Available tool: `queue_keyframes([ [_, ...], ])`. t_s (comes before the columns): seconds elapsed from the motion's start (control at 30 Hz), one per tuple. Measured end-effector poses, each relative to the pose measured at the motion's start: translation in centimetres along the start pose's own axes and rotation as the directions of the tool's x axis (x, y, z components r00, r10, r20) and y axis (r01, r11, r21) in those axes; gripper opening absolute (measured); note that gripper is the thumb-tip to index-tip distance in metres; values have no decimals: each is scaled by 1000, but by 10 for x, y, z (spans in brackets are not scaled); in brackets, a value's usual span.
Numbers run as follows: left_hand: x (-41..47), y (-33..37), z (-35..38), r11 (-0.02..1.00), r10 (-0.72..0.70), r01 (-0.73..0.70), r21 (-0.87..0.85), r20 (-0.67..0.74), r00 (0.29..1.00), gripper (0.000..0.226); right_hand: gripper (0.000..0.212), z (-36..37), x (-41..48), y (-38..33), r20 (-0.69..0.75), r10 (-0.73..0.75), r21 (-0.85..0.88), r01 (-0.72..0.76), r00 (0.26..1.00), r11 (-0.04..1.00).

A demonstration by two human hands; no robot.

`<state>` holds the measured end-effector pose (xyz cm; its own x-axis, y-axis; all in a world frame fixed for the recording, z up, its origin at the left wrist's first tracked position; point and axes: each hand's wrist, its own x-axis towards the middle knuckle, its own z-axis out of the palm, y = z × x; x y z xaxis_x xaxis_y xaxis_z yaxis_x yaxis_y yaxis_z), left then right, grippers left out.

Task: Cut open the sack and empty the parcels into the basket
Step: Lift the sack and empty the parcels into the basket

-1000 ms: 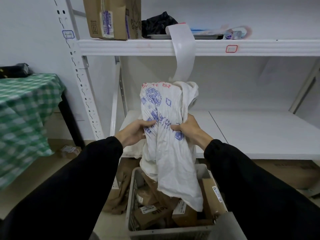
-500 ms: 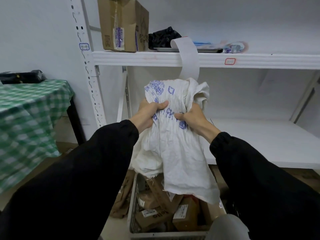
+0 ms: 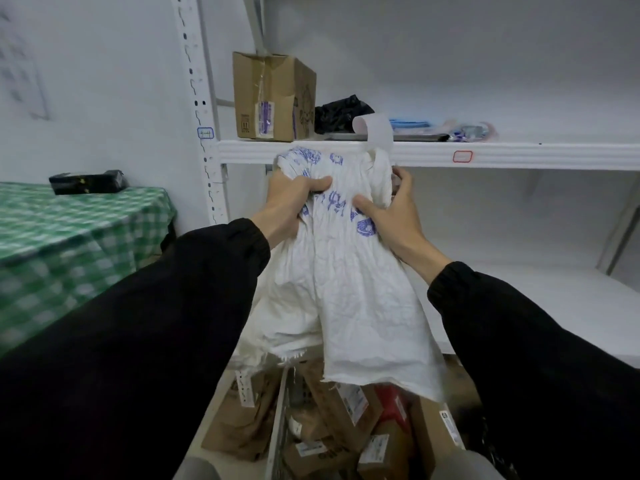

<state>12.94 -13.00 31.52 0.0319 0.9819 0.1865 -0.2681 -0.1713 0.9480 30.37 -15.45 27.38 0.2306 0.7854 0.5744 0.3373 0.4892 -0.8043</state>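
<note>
A limp white woven sack (image 3: 349,292) with blue print hangs upside down from both my hands, its frayed open end dangling just above the basket. My left hand (image 3: 291,199) grips a bunched fold near the sack's top. My right hand (image 3: 391,209) holds the sack's right side, thumb in front and fingers wrapped behind. Below, a grey mesh basket (image 3: 278,431) holds several brown cardboard parcels (image 3: 343,420) with white labels.
White metal shelving (image 3: 485,155) stands straight ahead, with a cardboard box (image 3: 272,97), a black bag (image 3: 337,112) and flat items on its upper shelf. A table with a green checked cloth (image 3: 69,230) is on the left. Brown parcels (image 3: 239,424) lie on the floor left of the basket.
Both hands have lifted the sack higher, up to the level of the upper shelf. My right hand has loosened from a tight grip to a wider hold on the sack's side.
</note>
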Motion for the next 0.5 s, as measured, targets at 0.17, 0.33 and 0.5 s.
queue_keyframes([
  [0.17,-17,30,-35,996,-37,45,83,-101,994,33,51,-2,-8,-28,173,-100,-59,111,980,992],
  [0.33,-46,53,-63,993,-25,40,111,-132,991,36,77,12,-20,-47,254,-147,-69,170,956,983],
  [0.5,-66,75,-84,992,-28,45,118,-145,989,26,95,40,-27,-65,615,-317,-295,584,722,757],
])
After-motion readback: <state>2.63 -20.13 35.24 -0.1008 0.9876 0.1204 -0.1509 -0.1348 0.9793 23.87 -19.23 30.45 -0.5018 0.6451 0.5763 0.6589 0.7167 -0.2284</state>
